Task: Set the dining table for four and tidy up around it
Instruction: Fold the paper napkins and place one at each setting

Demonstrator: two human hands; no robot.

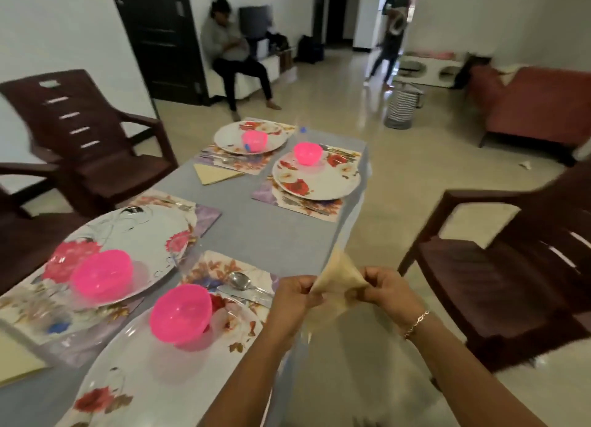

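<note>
Pinching a beige napkin (341, 277) by its corners, you held it between your left hand (294, 294) and right hand (388, 290), both clenched on it, just off the right edge of the surface (271, 231), near the spoon (241, 281).

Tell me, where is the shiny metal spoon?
In the head view, the shiny metal spoon lies on the near-right floral placemat, between the nearest pink plastic bowl and the left hand, which pinches a pale yellow napkin.
</note>
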